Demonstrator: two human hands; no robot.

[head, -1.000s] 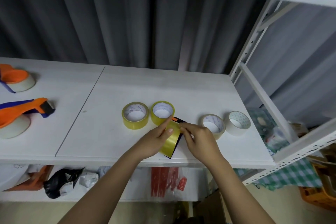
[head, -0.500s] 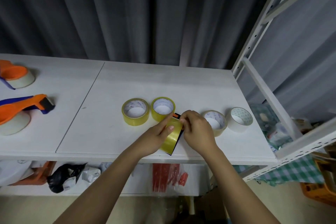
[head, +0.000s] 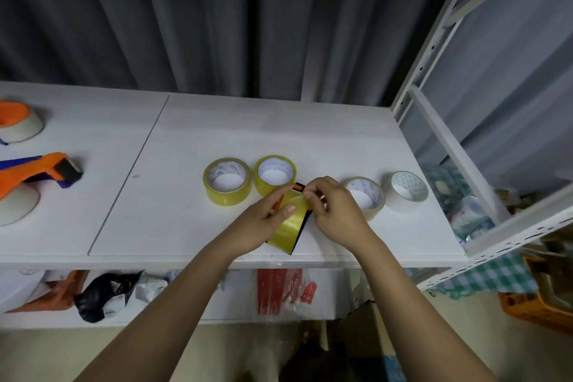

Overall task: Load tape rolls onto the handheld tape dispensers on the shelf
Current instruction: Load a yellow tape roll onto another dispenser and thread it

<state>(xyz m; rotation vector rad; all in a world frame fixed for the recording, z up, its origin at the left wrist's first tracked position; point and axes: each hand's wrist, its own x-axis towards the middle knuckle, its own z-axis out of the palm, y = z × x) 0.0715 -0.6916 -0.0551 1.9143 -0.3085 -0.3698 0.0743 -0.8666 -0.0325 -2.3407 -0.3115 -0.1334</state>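
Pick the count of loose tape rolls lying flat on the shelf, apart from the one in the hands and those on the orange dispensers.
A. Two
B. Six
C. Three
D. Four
D: two yellow tape rolls lie left of the hands, and a clear tape roll and a white tape roll lie to their right.

A single head-worn wide-angle view looks forward and down at a white wooden shelf board (head: 130,220), close enough that both bare forearms reach in from the bottom edge. Dark grey pleated curtain (head: 192,15) fills the top; a lower shelf shows beneath.
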